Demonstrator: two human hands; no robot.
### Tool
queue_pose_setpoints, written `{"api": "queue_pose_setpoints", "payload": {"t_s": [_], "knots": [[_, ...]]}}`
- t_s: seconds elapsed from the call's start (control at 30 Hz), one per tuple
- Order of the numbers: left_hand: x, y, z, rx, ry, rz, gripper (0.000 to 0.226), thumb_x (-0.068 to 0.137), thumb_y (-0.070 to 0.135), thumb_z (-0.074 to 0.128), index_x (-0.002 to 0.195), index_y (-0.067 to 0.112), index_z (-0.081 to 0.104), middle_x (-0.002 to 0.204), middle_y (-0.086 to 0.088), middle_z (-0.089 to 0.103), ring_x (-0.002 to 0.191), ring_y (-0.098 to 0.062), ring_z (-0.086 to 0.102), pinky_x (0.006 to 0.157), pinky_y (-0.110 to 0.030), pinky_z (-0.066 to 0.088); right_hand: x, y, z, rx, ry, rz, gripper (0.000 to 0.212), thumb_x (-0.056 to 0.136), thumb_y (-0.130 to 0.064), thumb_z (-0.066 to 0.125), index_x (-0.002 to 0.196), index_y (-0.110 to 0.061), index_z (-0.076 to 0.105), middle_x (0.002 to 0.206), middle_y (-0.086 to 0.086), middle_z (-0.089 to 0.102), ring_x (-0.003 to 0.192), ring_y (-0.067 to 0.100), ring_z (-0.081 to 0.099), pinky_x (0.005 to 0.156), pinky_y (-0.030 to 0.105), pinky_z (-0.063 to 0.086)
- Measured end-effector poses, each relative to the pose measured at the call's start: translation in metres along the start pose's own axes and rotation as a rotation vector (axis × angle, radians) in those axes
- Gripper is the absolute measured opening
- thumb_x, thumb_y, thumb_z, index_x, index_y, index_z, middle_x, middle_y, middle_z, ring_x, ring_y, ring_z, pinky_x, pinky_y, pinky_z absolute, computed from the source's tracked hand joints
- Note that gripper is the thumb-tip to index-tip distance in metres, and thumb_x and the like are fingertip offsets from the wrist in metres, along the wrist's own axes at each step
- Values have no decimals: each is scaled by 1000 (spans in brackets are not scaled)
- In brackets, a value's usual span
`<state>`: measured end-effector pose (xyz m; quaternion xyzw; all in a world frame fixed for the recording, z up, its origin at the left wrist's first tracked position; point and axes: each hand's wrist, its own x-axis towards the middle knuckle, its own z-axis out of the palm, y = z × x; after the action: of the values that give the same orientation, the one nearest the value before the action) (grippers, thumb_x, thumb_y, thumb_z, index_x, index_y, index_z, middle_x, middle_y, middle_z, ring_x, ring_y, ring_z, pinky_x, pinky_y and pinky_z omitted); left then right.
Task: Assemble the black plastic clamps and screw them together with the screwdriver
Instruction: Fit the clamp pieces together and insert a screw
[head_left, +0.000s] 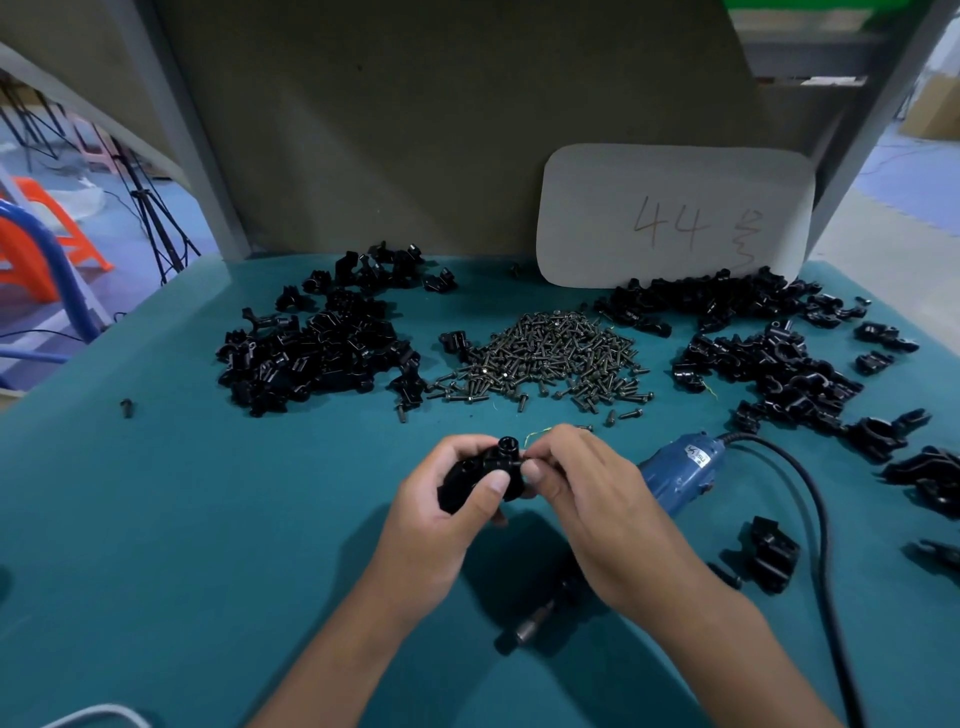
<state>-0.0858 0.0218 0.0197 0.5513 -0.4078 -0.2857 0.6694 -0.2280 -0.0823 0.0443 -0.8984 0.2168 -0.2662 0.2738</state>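
Note:
My left hand (441, 499) grips a black plastic clamp (480, 475) above the teal table (182, 493), thumb across its front. My right hand (582, 488) pinches at the clamp's right end with fingertips; whatever it pinches there is hidden. A blue electric screwdriver (675, 470) lies on the table under my right hand, its metal bit end (530, 626) showing below my wrist. A heap of dark screws (545, 358) sits in the middle. Piles of black clamp parts lie at the left (317, 348) and at the right (769, 358).
The screwdriver's black cord (821, 519) loops along the right side. A finished clamp (771, 558) and other clamps (924, 478) lie at the right. A white card marked 44 (675, 218) leans on the back wall. A stray black part (126, 408) lies at the left.

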Motion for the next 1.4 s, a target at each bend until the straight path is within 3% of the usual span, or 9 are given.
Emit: {"api": "queue_pose_setpoints", "payload": {"t_s": [0.1, 0.2, 0.37, 0.47, 0.67, 0.9, 1.1, 1.27, 1.4], "knots": [[-2, 0, 2, 31, -14, 11, 31, 83, 41, 67, 108, 22, 67, 97, 0, 72, 83, -15, 69, 71, -19, 54, 1, -3, 4, -55, 21, -14, 40, 108, -52, 21, 81, -28, 40, 79, -10, 47, 79, 11, 49, 71, 34, 42], [-2, 2, 2, 35, -28, 15, 24, 84, 41, 67, 105, 29, 68, 96, 2, 72, 81, -16, 69, 72, -19, 54, 3, -7, 5, -39, 49, 84, 51, 100, -64, 16, 76, -28, 42, 68, -5, 52, 68, 16, 53, 65, 45, 45], [3, 1, -3, 5, 2, -6, 25, 84, 43, 68, 106, 32, 67, 100, -1, 72, 78, -21, 69, 73, -28, 56, -2, -4, -3, 20, -17, 57, 24, 101, -62, 30, 97, -42, 43, 95, -23, 51, 91, 4, 53, 70, 24, 41], [2, 0, -3, -14, -4, -2, 24, 85, 41, 68, 106, 31, 68, 100, -2, 72, 85, -19, 69, 73, -27, 56, -1, -2, -5, -27, -44, -8, 12, 104, -49, 36, 100, -40, 42, 98, -23, 45, 95, 4, 49, 73, 24, 41], [1, 2, -1, -8, -38, 5, 21, 85, 40, 67, 105, 33, 68, 99, 0, 71, 84, -17, 69, 72, -24, 55, 0, -4, -8, -178, -54, -69, 18, 104, -51, 28, 102, -38, 39, 98, -20, 41, 89, 4, 47, 67, 29, 45], [0, 0, 1, 33, -61, -3, 22, 84, 43, 67, 103, 33, 68, 92, 4, 70, 79, -16, 66, 71, -24, 54, 8, -7, -7, -243, -92, 26, 43, 99, -60, 10, 73, -32, 30, 72, -9, 44, 74, 12, 44, 63, 38, 39], [2, -1, 1, -24, -47, -31, 24, 82, 40, 68, 103, 27, 69, 93, 4, 71, 79, -13, 66, 70, -22, 54, 2, -6, -12, -209, -110, -8, 28, 100, -55, 21, 88, -35, 35, 83, -13, 46, 81, 9, 47, 67, 35, 42], [1, -2, 1, -23, -57, -24, 23, 84, 40, 68, 103, 27, 70, 95, -3, 72, 81, -16, 66, 71, -27, 55, 8, -5, -10, -294, -121, 30, 51, 95, -66, 4, 74, -30, 34, 71, -8, 49, 72, 14, 45, 63, 39, 37], [3, -2, 0, -51, -53, -43, 21, 82, 41, 68, 102, 33, 70, 95, 2, 72, 79, -14, 67, 71, -26, 55, 3, -6, -11, -212, -105, 1, 36, 100, -63, 16, 88, -35, 35, 81, -13, 49, 78, 11, 48, 66, 34, 42]]}}
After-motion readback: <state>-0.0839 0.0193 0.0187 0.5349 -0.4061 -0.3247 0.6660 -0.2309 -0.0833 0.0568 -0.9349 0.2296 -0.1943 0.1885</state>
